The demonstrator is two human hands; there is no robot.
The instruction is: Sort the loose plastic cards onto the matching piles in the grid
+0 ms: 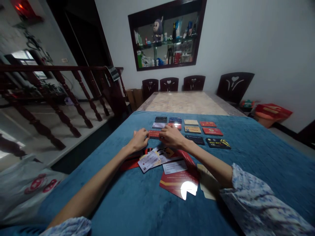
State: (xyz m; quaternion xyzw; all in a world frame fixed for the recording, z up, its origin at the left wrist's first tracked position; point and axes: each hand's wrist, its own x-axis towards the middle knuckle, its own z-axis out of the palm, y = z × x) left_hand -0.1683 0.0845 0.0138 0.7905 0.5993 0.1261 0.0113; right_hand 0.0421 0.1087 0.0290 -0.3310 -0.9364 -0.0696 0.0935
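A red card [154, 134] lies on the blue cloth between my hands. My left hand [140, 139] has its curled fingers at the card's left end. At the right end, my right hand [171, 135] closes its fingers on the card's edge. Behind them, rows of cards include a white card [158, 125], a dark card [161, 119], a tan card [192, 129] and a black VIP card [218, 143]. Nearer me is a loose pile with white cards [149, 161], a large red folder [178, 183] and cream papers [206, 182] partly under my right forearm.
The blue cloth [123, 203] covers the near part of the table, with a pale tabletop [180, 101] beyond. Dark chairs [169, 84] stand behind it. A wooden railing [73, 91] runs along the left, and a white plastic bag [27, 190] sits at the lower left.
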